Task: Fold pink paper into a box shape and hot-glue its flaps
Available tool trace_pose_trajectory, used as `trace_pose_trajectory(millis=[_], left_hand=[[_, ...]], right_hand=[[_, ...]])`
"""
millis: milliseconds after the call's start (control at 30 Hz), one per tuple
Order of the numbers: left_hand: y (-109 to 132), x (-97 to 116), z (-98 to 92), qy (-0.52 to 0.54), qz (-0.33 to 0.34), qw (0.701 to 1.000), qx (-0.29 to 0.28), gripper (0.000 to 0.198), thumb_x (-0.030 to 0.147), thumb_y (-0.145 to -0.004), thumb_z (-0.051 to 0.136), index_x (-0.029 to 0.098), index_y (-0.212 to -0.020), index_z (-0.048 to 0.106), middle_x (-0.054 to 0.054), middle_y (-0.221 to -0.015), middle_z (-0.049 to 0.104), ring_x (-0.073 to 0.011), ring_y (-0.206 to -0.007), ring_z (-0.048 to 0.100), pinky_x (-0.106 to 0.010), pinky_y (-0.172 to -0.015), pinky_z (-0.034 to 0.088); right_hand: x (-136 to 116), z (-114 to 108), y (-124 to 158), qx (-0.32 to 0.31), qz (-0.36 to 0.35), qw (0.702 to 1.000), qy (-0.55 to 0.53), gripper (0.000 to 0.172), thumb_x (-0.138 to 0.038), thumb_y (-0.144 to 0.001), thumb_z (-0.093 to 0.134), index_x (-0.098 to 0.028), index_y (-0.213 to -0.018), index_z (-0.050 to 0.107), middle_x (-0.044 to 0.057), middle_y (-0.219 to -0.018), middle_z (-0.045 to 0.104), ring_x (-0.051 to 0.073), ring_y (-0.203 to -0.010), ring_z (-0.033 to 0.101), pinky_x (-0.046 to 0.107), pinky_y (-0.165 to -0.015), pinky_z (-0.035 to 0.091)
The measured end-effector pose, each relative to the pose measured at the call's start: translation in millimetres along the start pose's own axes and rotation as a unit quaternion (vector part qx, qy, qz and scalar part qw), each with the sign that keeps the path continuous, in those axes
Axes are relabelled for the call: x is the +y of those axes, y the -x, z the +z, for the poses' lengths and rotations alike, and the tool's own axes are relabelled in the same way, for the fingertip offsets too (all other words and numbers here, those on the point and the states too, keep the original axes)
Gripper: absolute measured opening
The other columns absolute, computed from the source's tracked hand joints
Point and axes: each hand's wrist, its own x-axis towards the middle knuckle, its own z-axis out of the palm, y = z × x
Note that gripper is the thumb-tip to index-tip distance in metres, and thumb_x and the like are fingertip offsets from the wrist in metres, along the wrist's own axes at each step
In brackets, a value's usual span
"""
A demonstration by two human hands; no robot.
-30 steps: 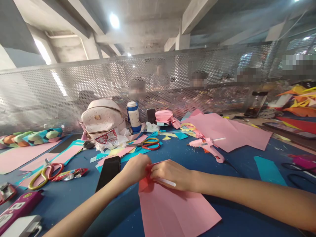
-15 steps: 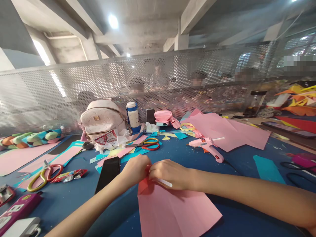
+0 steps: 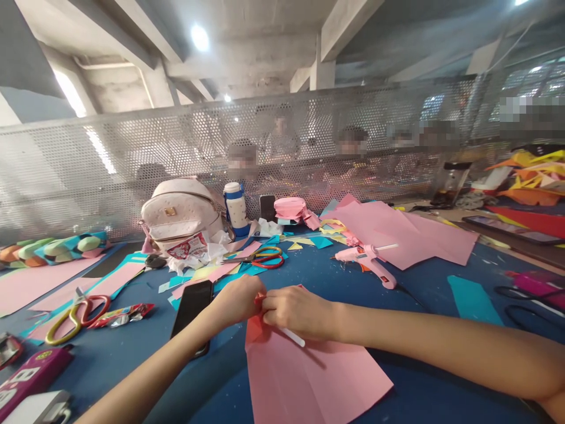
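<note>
A pink paper sheet (image 3: 309,377) lies on the blue table (image 3: 419,388) in front of me. Both my hands meet at its far edge. My left hand (image 3: 236,299) is closed, pinching the paper's folded top edge. My right hand (image 3: 295,311) is closed too, pinching the same edge and holding a thin white stick (image 3: 293,337) that pokes out beneath the fingers. A black phone (image 3: 192,309) lies just left of my left hand.
A pink glue gun (image 3: 366,262), red-and-yellow scissors (image 3: 262,257), a second pair of scissors (image 3: 73,315), a pink backpack (image 3: 180,215), a bottle (image 3: 236,207) and paper scraps lie around. More pink sheets (image 3: 406,232) sit at the back right. A perforated metal screen (image 3: 132,159) stands behind, with people beyond.
My hands have stayed together at the paper's top edge, shifting slightly left. The white stick now angles further down over the sheet.
</note>
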Motion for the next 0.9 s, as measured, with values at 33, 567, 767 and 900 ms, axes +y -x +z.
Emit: trace_pose_trajectory(millis=[33,567,767,900], left_hand=[[1,1,0.0,-0.001,0.0,1.0,0.002,0.015,0.015,-0.069,0.051,0.018,-0.065,0.065,-0.002,-0.062,0.062,-0.0126,-0.056,0.052,-0.025,-0.045,0.02],[5,8,-1.3,-0.022,-0.015,1.0,0.016,0.02,0.016,-0.076,0.05,0.018,-0.072,0.069,-0.006,-0.07,0.068,-0.0152,-0.061,0.058,-0.026,-0.047,0.024],[8,12,-3.2,-0.027,-0.021,0.999,0.02,0.02,0.015,-0.076,0.05,0.017,-0.075,0.069,-0.007,-0.073,0.068,-0.0167,-0.064,0.06,-0.027,-0.048,0.024],[8,12,-4.1,-0.026,-0.024,0.999,0.017,0.021,0.015,-0.077,0.049,0.018,-0.075,0.069,-0.007,-0.075,0.068,-0.017,-0.065,0.06,-0.026,-0.048,0.024]], right_hand=[[0,-4,1,-0.003,0.008,1.0,-0.021,0.022,-0.003,-0.087,0.05,-0.016,-0.089,0.068,0.005,-0.099,0.068,0.019,-0.094,0.059,0.026,-0.068,0.04],[1,-9,2,0.009,0.036,0.985,-0.168,0.018,-0.01,-0.086,0.056,-0.018,-0.087,0.071,0.004,-0.095,0.071,0.019,-0.096,0.061,0.025,-0.078,0.043],[4,-6,2,0.019,0.032,0.981,-0.19,0.015,-0.01,-0.083,0.061,-0.017,-0.089,0.072,0.004,-0.096,0.073,0.019,-0.094,0.063,0.026,-0.08,0.044],[9,-5,4,0.031,0.027,0.98,-0.196,0.016,-0.008,-0.083,0.06,-0.016,-0.09,0.073,0.004,-0.097,0.074,0.019,-0.095,0.063,0.026,-0.081,0.044]])
